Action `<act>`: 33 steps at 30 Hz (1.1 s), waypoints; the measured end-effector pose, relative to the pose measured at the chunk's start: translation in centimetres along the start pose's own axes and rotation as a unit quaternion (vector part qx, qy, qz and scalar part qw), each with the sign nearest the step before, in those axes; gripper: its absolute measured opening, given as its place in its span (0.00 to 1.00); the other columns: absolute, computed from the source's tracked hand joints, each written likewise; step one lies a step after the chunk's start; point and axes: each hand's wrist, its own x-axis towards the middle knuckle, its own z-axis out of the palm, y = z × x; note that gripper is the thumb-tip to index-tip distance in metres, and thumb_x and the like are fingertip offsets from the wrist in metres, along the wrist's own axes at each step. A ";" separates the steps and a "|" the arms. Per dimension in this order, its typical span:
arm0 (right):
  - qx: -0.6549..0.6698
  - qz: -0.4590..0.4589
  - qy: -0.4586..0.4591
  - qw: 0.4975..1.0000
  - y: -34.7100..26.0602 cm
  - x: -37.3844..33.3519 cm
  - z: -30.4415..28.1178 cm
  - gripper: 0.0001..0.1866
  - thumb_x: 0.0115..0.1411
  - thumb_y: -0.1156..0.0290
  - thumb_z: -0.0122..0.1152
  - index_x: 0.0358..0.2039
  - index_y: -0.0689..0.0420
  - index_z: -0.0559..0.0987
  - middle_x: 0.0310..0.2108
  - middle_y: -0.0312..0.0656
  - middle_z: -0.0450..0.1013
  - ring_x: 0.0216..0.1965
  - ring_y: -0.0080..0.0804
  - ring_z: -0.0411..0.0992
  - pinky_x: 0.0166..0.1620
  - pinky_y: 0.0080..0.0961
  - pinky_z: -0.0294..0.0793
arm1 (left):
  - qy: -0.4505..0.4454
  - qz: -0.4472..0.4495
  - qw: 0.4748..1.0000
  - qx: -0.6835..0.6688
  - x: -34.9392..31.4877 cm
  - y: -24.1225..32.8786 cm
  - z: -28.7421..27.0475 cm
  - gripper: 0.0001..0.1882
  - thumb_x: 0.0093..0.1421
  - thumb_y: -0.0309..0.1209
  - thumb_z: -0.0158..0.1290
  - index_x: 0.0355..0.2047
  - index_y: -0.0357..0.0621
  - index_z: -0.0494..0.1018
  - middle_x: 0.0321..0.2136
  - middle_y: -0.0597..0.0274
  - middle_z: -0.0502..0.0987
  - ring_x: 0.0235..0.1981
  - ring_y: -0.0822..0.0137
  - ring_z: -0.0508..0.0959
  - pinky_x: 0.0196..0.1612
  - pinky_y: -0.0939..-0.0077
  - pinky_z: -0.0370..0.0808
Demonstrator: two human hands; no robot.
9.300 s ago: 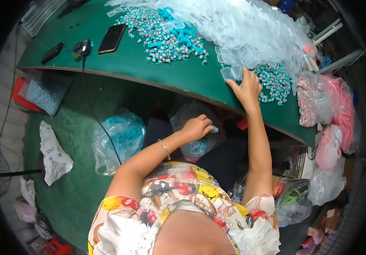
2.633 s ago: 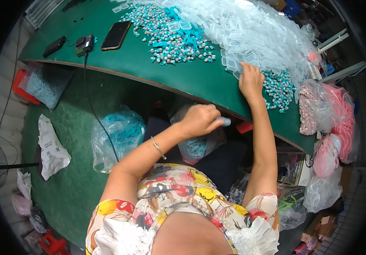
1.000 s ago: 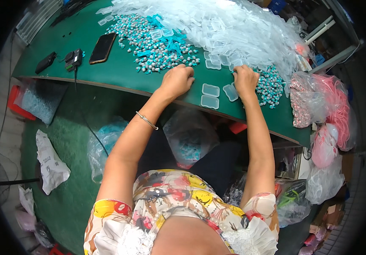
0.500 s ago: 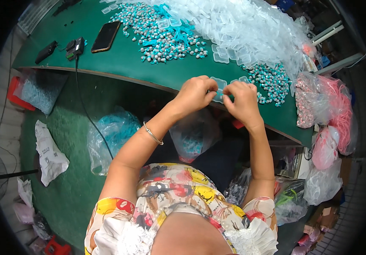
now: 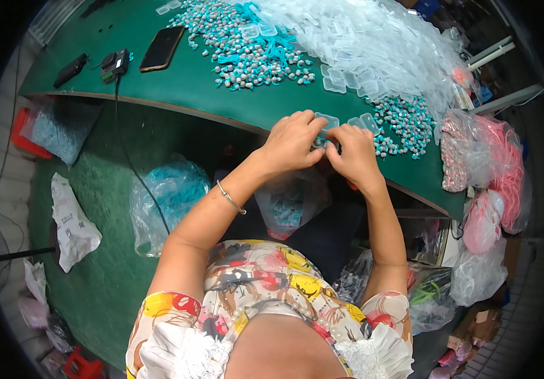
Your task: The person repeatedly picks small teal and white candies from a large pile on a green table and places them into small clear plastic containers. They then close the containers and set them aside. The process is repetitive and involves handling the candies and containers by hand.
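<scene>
At the near edge of the green table, my left hand (image 5: 294,140) and my right hand (image 5: 354,153) meet over a small clear plastic box (image 5: 328,120) with its lid raised. Bent fingers of both hands close around the box and hide most of its inside. My right fingertips press at its near part; whatever they pinch there is too small to make out. Just beyond my right hand lies another clear box (image 5: 368,122), opened out. Next to it spreads a heap of small grey-and-teal pieces (image 5: 404,123).
A big pile of clear boxes (image 5: 360,47) covers the table's far side. Left of it lie more grey-and-teal pieces (image 5: 240,72) with teal cords, a phone (image 5: 162,48) and a cabled black device (image 5: 115,65). Bags of pink cord (image 5: 502,164) hang at right.
My right hand has shifted slightly left and in, so the hands are closer together. The near part of the box is now more covered by my fingers.
</scene>
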 end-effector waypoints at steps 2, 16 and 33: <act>0.050 0.021 -0.017 0.998 0.5 0.1 -0.2 0.06 0.51 0.70 0.61 0.31 0.53 0.80 0.28 0.37 0.74 0.35 0.38 0.73 0.42 0.40 0.64 | -0.027 0.025 0.999 0.021 -0.1 -0.5 0.0 0.24 0.50 0.35 0.64 0.47 0.43 0.73 0.35 0.55 0.72 0.41 0.52 0.74 0.42 0.58 0.72; 0.130 -0.030 0.093 0.987 2.7 11.7 3.1 0.05 0.55 0.72 0.62 0.32 0.57 0.82 0.30 0.44 0.77 0.32 0.45 0.76 0.37 0.38 0.74 | -0.013 0.004 0.999 0.043 0.3 -4.0 -2.2 0.24 0.46 0.43 0.67 0.42 0.48 0.77 0.35 0.59 0.73 0.41 0.56 0.74 0.44 0.60 0.70; 0.251 0.177 0.041 0.951 2.3 21.6 9.0 0.15 0.50 0.59 0.65 0.34 0.56 0.84 0.29 0.44 0.81 0.32 0.39 0.79 0.37 0.31 0.76 | 0.016 -0.002 1.000 0.020 -0.2 -4.7 -1.6 0.24 0.46 0.44 0.66 0.43 0.50 0.77 0.33 0.62 0.73 0.41 0.58 0.74 0.45 0.62 0.70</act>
